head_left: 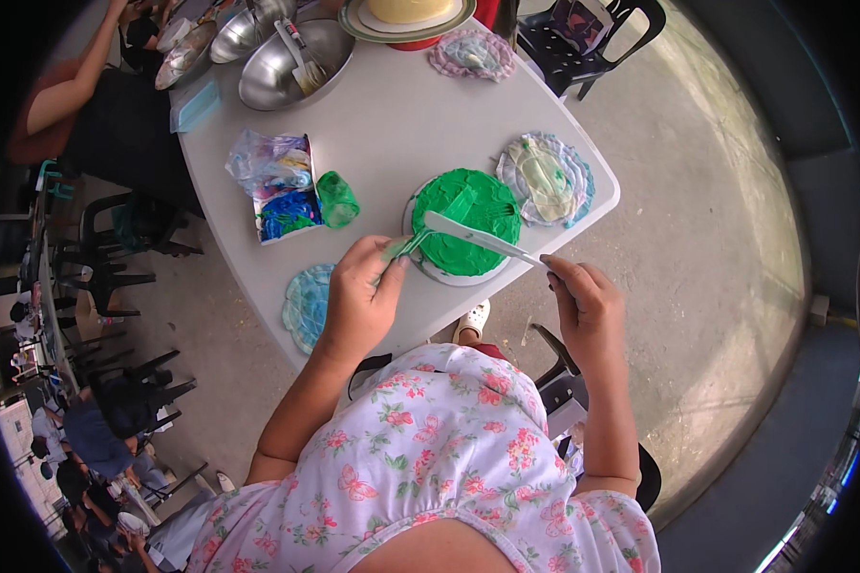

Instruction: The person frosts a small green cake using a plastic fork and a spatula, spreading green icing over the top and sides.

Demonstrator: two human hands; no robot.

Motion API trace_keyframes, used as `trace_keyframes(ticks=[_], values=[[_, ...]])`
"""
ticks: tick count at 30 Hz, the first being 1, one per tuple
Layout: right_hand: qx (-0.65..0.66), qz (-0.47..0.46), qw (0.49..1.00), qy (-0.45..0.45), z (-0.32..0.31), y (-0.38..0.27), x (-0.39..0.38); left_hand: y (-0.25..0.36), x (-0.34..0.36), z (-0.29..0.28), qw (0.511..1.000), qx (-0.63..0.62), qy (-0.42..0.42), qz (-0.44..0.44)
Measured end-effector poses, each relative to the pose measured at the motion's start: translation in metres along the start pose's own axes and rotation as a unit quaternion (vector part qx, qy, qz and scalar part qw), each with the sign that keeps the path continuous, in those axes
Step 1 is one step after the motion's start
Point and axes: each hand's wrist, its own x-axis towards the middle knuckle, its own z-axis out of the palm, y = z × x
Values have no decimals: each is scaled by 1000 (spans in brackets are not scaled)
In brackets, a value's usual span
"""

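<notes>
Cake [476, 196], thickly iced in green, sits just above and right of the frame's centre on a white board [463, 280]. Right of it, the right hand [588, 301] pinches the end of a long spatula [478, 237], blade over the cake; whether they touch, I cannot tell. Left of it, the left hand [361, 282] grips a thin green-smeared strip [409, 244]. Farther left stands a green cup [337, 199]

Passage between cup [339, 199] and cake [478, 205]
</notes>
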Motion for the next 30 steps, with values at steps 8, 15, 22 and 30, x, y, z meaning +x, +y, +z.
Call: trace_keyframes(ticks=[8,15,22,30], values=[[-27,18,999,33,-9,18,8,-13,-1,0,1000,11,-3,-15],[-46,-12,999,3,-17,12,4,-23,-1,6,998,14,7,-57],[-95,-56,994,12,1,17,-1,-16,0,11,998,4,-14,-66],[-79,38,995,43,-6,30,-3,-20,-4,11,994,10,6,-110]])
